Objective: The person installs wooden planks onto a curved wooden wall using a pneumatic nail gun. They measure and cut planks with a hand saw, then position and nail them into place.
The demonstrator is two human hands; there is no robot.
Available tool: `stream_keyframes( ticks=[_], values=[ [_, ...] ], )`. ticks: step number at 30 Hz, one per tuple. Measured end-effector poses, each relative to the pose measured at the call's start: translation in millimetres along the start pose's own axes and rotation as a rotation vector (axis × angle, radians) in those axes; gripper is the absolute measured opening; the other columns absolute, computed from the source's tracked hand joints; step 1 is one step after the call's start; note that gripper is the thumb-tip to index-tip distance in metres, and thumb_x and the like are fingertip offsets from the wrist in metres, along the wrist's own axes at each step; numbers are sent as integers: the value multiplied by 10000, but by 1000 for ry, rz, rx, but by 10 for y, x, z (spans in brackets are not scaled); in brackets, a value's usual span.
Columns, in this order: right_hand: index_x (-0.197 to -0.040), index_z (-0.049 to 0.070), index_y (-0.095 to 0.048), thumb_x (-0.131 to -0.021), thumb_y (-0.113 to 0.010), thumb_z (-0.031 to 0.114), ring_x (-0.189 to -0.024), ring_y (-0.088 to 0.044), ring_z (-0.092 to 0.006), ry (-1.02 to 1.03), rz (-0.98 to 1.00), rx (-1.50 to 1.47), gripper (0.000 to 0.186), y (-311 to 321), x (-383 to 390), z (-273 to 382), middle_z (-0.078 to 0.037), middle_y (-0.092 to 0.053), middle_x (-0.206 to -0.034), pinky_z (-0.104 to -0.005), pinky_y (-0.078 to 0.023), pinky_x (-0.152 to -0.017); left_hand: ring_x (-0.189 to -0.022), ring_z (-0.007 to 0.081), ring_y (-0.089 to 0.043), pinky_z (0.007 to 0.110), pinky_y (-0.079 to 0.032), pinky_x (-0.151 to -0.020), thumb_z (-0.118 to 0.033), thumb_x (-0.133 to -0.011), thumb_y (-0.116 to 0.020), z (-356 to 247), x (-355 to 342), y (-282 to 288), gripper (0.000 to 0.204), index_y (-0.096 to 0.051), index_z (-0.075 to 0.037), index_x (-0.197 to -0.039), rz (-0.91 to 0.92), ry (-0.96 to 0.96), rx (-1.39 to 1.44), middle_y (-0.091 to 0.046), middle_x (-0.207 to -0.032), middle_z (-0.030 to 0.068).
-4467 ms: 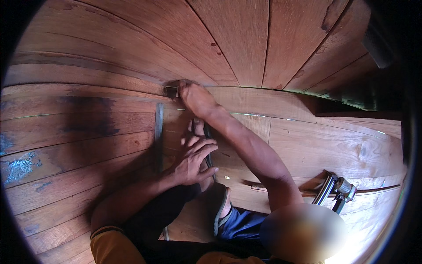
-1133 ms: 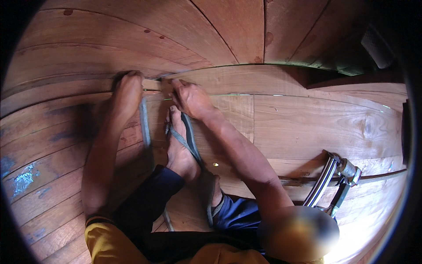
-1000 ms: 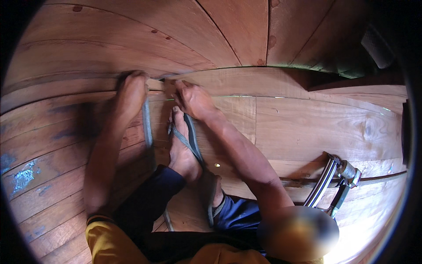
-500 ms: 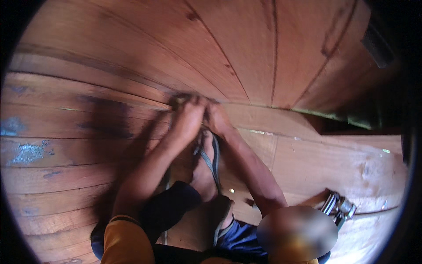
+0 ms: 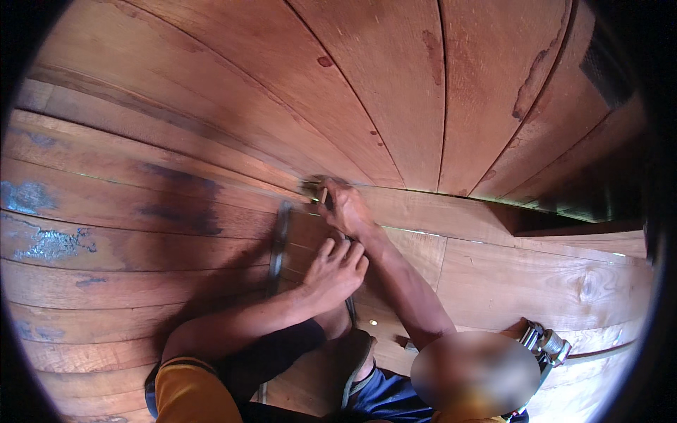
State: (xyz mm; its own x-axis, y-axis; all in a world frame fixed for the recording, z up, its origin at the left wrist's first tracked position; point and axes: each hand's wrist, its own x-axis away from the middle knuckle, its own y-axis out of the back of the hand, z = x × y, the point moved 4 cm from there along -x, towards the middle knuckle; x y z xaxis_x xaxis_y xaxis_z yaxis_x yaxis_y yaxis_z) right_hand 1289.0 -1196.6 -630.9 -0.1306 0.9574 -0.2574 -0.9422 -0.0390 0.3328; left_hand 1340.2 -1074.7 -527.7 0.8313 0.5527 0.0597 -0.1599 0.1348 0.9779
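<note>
My right hand [image 5: 347, 210] is closed at the foot of the plank wall, with a small thin pale strip [image 5: 324, 195] showing by its fingertips. Whether that strip is wood cannot be told. Behind those fingers lies a small dark patch or object, too blurred to name. Closer to me, my left hand [image 5: 335, 276] hovers just below the right wrist. Its fingers are bent and a little apart, and nothing shows in them. Beneath the left hand is my sandalled foot, mostly hidden; a second sandal [image 5: 358, 358] shows nearer me.
The wooden plank wall [image 5: 402, 92] rises ahead and meets the plank floor [image 5: 141, 282]. A narrow grey strip [image 5: 278, 243] runs along the floor left of my hands. At the right lies a metal tool [image 5: 546, 342], partly covered by a blur. A dark recess [image 5: 564, 218] opens far right.
My left hand has drawn back toward me from the wall's foot, where both hands were together. My right hand stays there, and the pale strip now shows by its fingers.
</note>
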Motion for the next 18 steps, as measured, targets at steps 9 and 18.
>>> stream_keyframes(
  ticks=[9, 18],
  values=[
    [-1123, 7, -591, -767, -749, 192, -962, -657, -459, -97, 89, 37, 431, 47, -55, 83, -274, -686, -989, -514, -548, -837, -879, 423, -673, 529, -539, -768, -178, -844, -665, 607, 6, -5, 236, -619, 0, -991, 307, 374, 489, -652, -993, 210],
    [-1076, 30, -631, -739, -775, 219, -918, -669, -460, -129, 17, 112, 412, -25, -124, 126, -247, -702, -924, -533, -543, -804, -902, 451, -673, 544, -538, -784, -220, -855, -673, 942, -29, -168, 324, -607, 30, -1050, 533, 557, 364, -691, -934, 256]
  ],
)
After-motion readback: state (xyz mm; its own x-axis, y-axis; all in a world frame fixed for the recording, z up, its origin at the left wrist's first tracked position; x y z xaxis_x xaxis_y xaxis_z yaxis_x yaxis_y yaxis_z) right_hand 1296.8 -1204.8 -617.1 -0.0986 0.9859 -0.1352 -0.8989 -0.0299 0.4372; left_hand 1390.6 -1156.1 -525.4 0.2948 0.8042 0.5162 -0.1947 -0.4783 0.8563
